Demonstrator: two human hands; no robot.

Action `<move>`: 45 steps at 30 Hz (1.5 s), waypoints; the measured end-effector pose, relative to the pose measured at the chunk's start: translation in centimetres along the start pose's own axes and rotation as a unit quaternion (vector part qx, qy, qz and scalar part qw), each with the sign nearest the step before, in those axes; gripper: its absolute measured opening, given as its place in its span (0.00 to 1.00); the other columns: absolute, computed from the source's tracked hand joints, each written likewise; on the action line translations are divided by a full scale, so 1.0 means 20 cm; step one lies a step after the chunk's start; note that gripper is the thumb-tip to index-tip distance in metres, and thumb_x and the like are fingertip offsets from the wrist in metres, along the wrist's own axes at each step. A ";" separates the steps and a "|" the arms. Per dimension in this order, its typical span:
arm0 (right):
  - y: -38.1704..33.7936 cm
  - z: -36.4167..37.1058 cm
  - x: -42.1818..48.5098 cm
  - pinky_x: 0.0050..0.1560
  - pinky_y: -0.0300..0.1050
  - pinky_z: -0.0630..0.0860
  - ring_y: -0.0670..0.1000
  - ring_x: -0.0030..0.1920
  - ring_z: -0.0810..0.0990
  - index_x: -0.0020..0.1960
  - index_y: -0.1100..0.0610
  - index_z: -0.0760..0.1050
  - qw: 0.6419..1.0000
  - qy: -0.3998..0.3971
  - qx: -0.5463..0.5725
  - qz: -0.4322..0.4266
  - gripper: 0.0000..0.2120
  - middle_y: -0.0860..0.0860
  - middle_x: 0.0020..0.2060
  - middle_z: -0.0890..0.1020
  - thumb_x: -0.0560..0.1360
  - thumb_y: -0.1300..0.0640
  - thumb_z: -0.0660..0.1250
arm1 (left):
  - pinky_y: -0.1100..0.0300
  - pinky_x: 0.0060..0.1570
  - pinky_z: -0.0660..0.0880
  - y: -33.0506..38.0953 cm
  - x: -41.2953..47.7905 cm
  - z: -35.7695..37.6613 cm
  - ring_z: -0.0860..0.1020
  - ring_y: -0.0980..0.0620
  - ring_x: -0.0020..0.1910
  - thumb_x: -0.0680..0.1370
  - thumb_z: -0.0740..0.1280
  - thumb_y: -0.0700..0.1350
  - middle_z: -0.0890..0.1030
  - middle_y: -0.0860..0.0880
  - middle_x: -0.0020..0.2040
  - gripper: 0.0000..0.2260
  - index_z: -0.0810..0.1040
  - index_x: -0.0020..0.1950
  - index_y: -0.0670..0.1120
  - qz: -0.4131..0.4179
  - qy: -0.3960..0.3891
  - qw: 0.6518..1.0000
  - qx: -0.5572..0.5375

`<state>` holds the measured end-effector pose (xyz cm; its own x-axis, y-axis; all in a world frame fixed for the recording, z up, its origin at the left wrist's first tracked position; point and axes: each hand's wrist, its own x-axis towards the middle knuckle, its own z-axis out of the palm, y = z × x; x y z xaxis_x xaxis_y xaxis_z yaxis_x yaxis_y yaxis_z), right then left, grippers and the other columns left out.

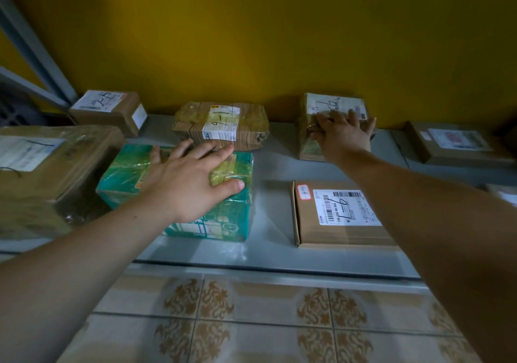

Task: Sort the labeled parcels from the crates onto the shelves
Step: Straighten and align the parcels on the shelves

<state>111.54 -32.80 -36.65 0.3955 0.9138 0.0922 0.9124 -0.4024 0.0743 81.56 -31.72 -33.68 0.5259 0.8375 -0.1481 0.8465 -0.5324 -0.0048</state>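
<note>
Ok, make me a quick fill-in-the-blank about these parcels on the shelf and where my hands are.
1. The left hand lies flat on a box coloured ____.
2. The right hand touches a taped parcel against the ____ wall.
3. The flat brown box with the barcode is touched by ____ hand.
Missing: green; yellow; neither.

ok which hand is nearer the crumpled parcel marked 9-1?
Left. The left hand lies flat on the teal box, fingertips just in front of the 9-1 parcel. The right hand is off to its right, on the taped parcel against the wall.
</note>
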 end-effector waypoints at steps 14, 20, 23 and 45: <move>-0.02 0.00 -0.16 0.74 0.68 0.48 0.61 0.77 0.55 0.76 0.43 0.60 0.998 0.018 0.055 -0.023 0.27 0.50 0.77 0.63 0.80 0.35 0.50 | 0.34 0.72 0.47 0.00 0.00 0.00 0.47 0.49 0.78 0.66 0.34 0.77 0.46 0.59 0.79 0.40 0.41 0.76 0.66 0.005 -0.001 1.000 0.007; -0.03 -0.13 -0.16 0.74 0.65 0.54 0.61 0.76 0.56 0.77 0.44 0.55 0.996 -0.062 0.058 -0.011 0.30 0.52 0.77 0.60 0.79 0.34 0.53 | 0.34 0.72 0.46 0.00 0.00 0.00 0.47 0.48 0.78 0.65 0.35 0.77 0.46 0.58 0.79 0.40 0.42 0.76 0.66 0.004 -0.002 1.000 0.003; -0.05 -0.24 -0.22 0.72 0.61 0.61 0.61 0.75 0.60 0.76 0.46 0.59 0.995 -0.073 0.073 0.008 0.31 0.54 0.76 0.62 0.79 0.33 0.53 | 0.33 0.71 0.45 0.00 -0.01 -0.01 0.46 0.47 0.78 0.66 0.35 0.76 0.46 0.57 0.80 0.39 0.42 0.76 0.66 0.011 -0.003 1.000 -0.007; 0.71 -0.51 -0.92 0.65 0.53 0.70 0.61 0.72 0.67 0.79 0.48 0.56 0.966 -0.172 0.082 0.175 0.35 0.56 0.76 0.64 0.78 0.33 0.56 | 0.40 0.75 0.49 0.59 -0.01 -0.23 0.48 0.46 0.78 0.76 0.61 0.65 0.49 0.51 0.80 0.35 0.52 0.79 0.56 0.097 -0.082 0.988 -0.093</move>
<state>116.08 -55.84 -27.24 0.6685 0.6988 -0.2547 0.7097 -0.7017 -0.0626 91.76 -37.52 -29.09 0.6718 0.6828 -0.2871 0.7400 -0.6359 0.2192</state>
